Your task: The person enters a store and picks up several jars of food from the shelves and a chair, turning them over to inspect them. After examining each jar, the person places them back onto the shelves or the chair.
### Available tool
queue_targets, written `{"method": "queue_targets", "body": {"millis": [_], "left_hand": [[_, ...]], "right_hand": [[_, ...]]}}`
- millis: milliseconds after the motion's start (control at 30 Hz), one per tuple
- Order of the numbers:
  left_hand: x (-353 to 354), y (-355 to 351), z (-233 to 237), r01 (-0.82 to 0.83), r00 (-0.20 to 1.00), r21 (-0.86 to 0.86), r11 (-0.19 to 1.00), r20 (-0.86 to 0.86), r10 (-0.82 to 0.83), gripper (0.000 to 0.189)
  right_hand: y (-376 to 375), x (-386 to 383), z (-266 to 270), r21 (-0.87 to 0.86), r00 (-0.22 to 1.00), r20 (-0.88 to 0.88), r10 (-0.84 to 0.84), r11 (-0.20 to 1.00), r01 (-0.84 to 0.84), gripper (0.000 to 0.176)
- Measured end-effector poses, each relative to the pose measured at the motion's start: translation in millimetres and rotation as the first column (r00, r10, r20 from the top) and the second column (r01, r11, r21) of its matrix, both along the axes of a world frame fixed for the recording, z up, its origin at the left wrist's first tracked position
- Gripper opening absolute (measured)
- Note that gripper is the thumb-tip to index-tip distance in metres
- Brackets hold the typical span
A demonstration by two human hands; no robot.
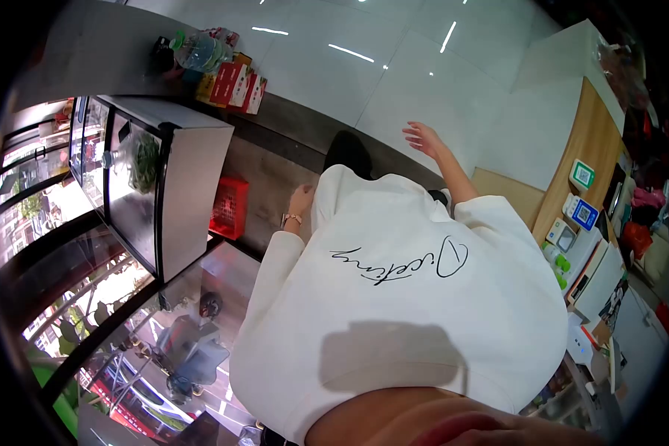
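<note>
My right hand (422,138) is held out over the pale tiled floor, its fingers apart and nothing in it. Beside the white sweatshirt (409,297) hangs my left hand (302,199), with a watch or bracelet at the wrist. Its fingers are too hidden to make out. A red plastic crate (230,207) stands to the left of my left hand.
On the left is a white-sided glass cabinet (193,193). Red and white boxes (234,85) and a clear bottle (201,52) sit at the upper left. Along the right runs a wooden counter (583,134) with QR code stands (582,175) and green-capped bottles (555,258).
</note>
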State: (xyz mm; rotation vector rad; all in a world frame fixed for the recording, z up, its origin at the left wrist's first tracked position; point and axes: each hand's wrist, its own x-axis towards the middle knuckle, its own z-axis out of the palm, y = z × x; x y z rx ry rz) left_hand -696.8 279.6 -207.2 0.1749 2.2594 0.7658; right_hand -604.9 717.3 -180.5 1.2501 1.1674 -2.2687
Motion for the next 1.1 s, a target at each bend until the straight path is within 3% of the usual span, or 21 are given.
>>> {"method": "queue_targets", "body": {"millis": [67, 167, 200, 233, 300, 367, 400, 467, 500, 567, 700, 733, 767, 833, 900, 967, 1067, 1100], "left_hand": [[-52, 33, -9, 0.148, 0.982, -0.088, 0.985, 0.135, -0.135, 0.04], [-140, 126, 15, 0.05, 0.984, 0.124, 0.991, 0.166, -0.07, 0.04], [-172, 153, 14, 0.105, 0.988, 0.1, 0.989, 0.099, -0.115, 0.039], [-204, 173, -4, 0.089, 0.994, 0.193, 0.977, 0.038, -0.098, 0.038], [-270, 224, -30, -0.261, 0.944, 0.357, 0.897, 0.29, 0.159, 0.032], [-330, 276, -29, -0.388, 0.869, 0.1, 0.916, 0.371, 0.328, 0.029], [-363, 276, -86, -0.254, 0.923, 0.078, 0.964, 0.316, 0.217, 0.032], [-414, 317, -73, 0.036, 0.969, -0.055, 0.998, 0.248, -0.021, 0.037], [-445, 346, -56, 0.184, 0.97, -0.112, 0.977, 0.179, -0.162, 0.038], [-503, 409, -40, 0.143, 0.975, 0.023, 0.99, 0.171, -0.144, 0.037], [-584, 529, 2, -0.038, 0.967, 0.231, 0.972, 0.254, -0.023, 0.036], [-601, 555, -1, -0.001, 0.965, 0.226, 0.974, 0.256, -0.058, 0.035], [-618, 579, 0, 0.032, 0.962, 0.219, 0.975, 0.258, -0.09, 0.035], [-656, 625, -15, 0.076, 0.96, 0.21, 0.975, 0.249, -0.128, 0.035], [-683, 651, -46, 0.077, 0.959, 0.186, 0.979, 0.256, -0.124, 0.035], [-708, 671, -81, 0.137, 0.963, 0.058, 0.989, 0.227, -0.147, 0.035], [-759, 729, -44, 0.25, 0.919, 0.002, 0.968, 0.313, -0.238, 0.035], [-795, 752, -56, 0.262, 0.945, 0.001, 0.965, 0.204, -0.257, 0.034]], "right_hand": [[31, -60, 11, -0.026, 0.991, -0.128, -0.04, 0.999, 0.037, 0.041], [68, -166, 1, -0.074, 0.983, -0.181, -0.04, 0.997, 0.027, 0.042], [81, -198, 1, -0.056, 0.985, -0.17, 0.002, 0.998, -0.011, 0.041], [93, -231, 0, -0.042, 0.987, -0.159, 0.032, 0.998, -0.039, 0.04], [129, -284, -14, 0.083, 0.984, -0.129, 0.123, 0.99, -0.113, 0.037], [165, -320, -37, 0.335, 0.952, 0.11, 0.287, 0.891, -0.307, 0.036], [186, -324, -52, 0.469, 0.948, 0.12, 0.295, 0.824, -0.316, 0.035], [217, -308, -74, 0.683, 0.936, 0.152, 0.317, 0.651, -0.331, 0.035], [233, -301, -69, 0.566, 0.965, 0.156, 0.21, 0.782, -0.261, 0.034], [266, -282, -46, 0.313, 0.964, 0.26, -0.051, 0.949, -0.035, 0.033], [328, -219, -64, 0.449, 0.821, 0.533, -0.203, 0.891, -0.071, 0.034], [340, -213, -65, 0.443, 0.766, 0.59, -0.255, 0.896, -0.043, 0.034], [356, -205, -66, 0.333, 0.768, 0.576, -0.279, 0.938, 0.091, 0.038], [381, -199, -110, 0.227, 0.675, 0.643, -0.362, 0.932, 0.283, 0.037], [424, -158, -228, 0.058, 0.773, 0.535, -0.341, 0.927, 0.37, 0.034], [458, -280, -184, 0.264, 0.672, 0.539, -0.508, 0.86, 0.438, 0.037], [594, -471, -124, 0.242, 0.793, 0.478, -0.378, 0.924, 0.295, 0.04], [637, -528, -114, 0.332, 0.881, 0.286, -0.376, 0.901, 0.277, 0.037]]}}
